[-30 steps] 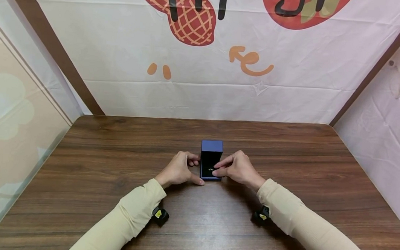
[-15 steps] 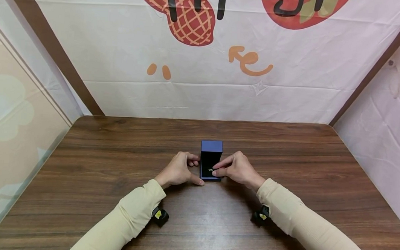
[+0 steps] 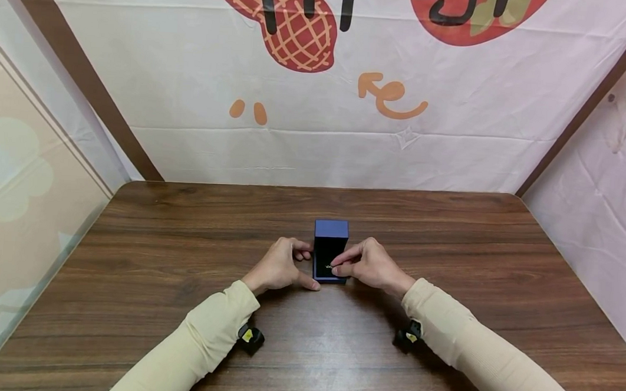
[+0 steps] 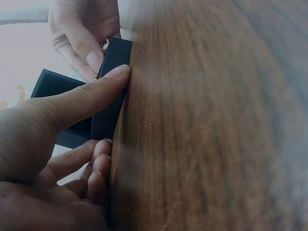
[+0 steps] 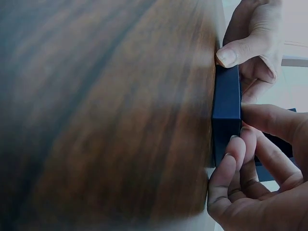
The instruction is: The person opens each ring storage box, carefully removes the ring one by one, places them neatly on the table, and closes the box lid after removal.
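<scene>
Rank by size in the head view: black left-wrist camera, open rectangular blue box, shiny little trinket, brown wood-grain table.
1. Brown wood-grain table
2. Open rectangular blue box
3. Black left-wrist camera
4. Shiny little trinket

L hand [image 4: 33, 134] holds dk open box [image 4: 103, 115] on tbl [image 4: 202, 120] w/ R hand [image 4: 79, 29] at far end.

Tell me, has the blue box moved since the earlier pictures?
No, the blue box shows no shift in the head view, judged against the back edge of the wooden table.
</scene>
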`<state>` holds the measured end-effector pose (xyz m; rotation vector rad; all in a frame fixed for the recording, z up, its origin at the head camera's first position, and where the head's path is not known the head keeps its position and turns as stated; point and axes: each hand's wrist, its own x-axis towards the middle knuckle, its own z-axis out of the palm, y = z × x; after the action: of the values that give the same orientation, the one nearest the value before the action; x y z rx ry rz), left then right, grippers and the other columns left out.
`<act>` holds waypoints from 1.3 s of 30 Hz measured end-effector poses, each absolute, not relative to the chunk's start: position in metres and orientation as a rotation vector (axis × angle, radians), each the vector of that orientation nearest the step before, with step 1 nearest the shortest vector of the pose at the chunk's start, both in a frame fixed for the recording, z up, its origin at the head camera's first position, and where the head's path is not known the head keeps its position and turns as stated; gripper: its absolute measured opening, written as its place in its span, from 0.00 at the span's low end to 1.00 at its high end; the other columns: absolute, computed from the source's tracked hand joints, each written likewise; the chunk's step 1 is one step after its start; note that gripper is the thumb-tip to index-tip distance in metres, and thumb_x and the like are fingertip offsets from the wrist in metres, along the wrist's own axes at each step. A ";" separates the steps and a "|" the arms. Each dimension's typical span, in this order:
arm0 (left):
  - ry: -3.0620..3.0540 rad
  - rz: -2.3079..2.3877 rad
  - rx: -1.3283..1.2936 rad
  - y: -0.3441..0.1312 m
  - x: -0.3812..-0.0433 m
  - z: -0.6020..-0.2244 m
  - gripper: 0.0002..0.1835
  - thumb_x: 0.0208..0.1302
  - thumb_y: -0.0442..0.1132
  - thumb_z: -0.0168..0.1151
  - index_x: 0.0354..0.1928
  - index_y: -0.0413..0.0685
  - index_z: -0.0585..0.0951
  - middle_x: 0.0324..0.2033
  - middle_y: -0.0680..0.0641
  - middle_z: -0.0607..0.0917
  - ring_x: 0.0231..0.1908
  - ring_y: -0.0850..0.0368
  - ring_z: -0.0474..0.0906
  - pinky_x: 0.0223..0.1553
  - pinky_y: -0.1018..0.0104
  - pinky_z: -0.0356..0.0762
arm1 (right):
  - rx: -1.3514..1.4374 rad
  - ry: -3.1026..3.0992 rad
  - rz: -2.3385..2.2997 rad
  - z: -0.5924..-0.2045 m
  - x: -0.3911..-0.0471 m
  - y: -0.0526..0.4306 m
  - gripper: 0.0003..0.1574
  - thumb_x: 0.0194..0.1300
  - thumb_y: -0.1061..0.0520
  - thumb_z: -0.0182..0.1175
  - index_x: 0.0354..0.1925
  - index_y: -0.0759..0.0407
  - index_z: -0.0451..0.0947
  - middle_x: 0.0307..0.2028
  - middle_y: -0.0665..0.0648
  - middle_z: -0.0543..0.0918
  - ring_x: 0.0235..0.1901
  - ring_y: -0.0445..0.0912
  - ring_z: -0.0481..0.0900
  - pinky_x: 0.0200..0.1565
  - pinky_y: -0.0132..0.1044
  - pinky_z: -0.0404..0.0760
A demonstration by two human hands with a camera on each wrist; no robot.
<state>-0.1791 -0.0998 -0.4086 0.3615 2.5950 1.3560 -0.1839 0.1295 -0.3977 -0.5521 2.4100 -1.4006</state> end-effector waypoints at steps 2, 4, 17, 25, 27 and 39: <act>2.598 1.355 0.364 -0.100 -0.179 -0.408 0.40 0.33 0.37 0.89 0.53 0.32 0.83 0.39 0.47 0.84 0.43 0.52 0.77 0.49 0.59 0.76 | -0.577 2.406 -1.394 -0.398 -0.185 0.129 0.06 0.61 0.62 0.72 0.38 0.60 0.91 0.40 0.55 0.90 0.40 0.43 0.83 0.38 0.37 0.80; 2.599 1.353 0.364 -0.100 -0.179 -0.408 0.40 0.33 0.37 0.89 0.53 0.32 0.83 0.39 0.47 0.84 0.43 0.52 0.76 0.48 0.59 0.76 | -0.592 2.407 -1.385 -0.398 -0.185 0.130 0.05 0.61 0.62 0.71 0.38 0.60 0.91 0.40 0.55 0.90 0.38 0.43 0.83 0.37 0.37 0.80; 2.607 1.358 0.379 -0.099 -0.178 -0.409 0.39 0.32 0.37 0.89 0.53 0.32 0.83 0.39 0.47 0.84 0.43 0.52 0.76 0.48 0.60 0.75 | -0.633 2.437 -1.339 -0.398 -0.187 0.130 0.03 0.61 0.63 0.71 0.35 0.59 0.91 0.36 0.52 0.89 0.31 0.41 0.81 0.33 0.36 0.78; 2.601 1.363 0.375 -0.099 -0.178 -0.409 0.39 0.33 0.37 0.89 0.53 0.32 0.83 0.39 0.47 0.84 0.43 0.51 0.76 0.48 0.60 0.75 | -0.679 2.473 -1.278 -0.397 -0.188 0.128 0.02 0.61 0.63 0.70 0.34 0.60 0.90 0.25 0.48 0.82 0.25 0.40 0.74 0.28 0.32 0.72; 2.599 1.363 0.375 -0.099 -0.178 -0.409 0.39 0.33 0.37 0.89 0.53 0.32 0.83 0.39 0.47 0.84 0.43 0.51 0.76 0.49 0.60 0.75 | -0.696 2.477 -1.263 -0.397 -0.188 0.128 0.02 0.62 0.64 0.70 0.34 0.60 0.90 0.25 0.47 0.81 0.25 0.40 0.74 0.29 0.32 0.72; 2.581 1.368 0.362 -0.100 -0.178 -0.409 0.40 0.34 0.37 0.89 0.54 0.31 0.82 0.40 0.47 0.84 0.44 0.51 0.76 0.49 0.59 0.75 | -0.739 2.459 -1.233 -0.397 -0.187 0.129 0.04 0.65 0.63 0.68 0.37 0.61 0.89 0.25 0.49 0.79 0.21 0.39 0.72 0.26 0.31 0.71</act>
<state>-0.1775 -0.0998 -0.4093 0.3615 2.5809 1.3679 -0.1872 0.1290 -0.3968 -0.7393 2.4595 -1.2328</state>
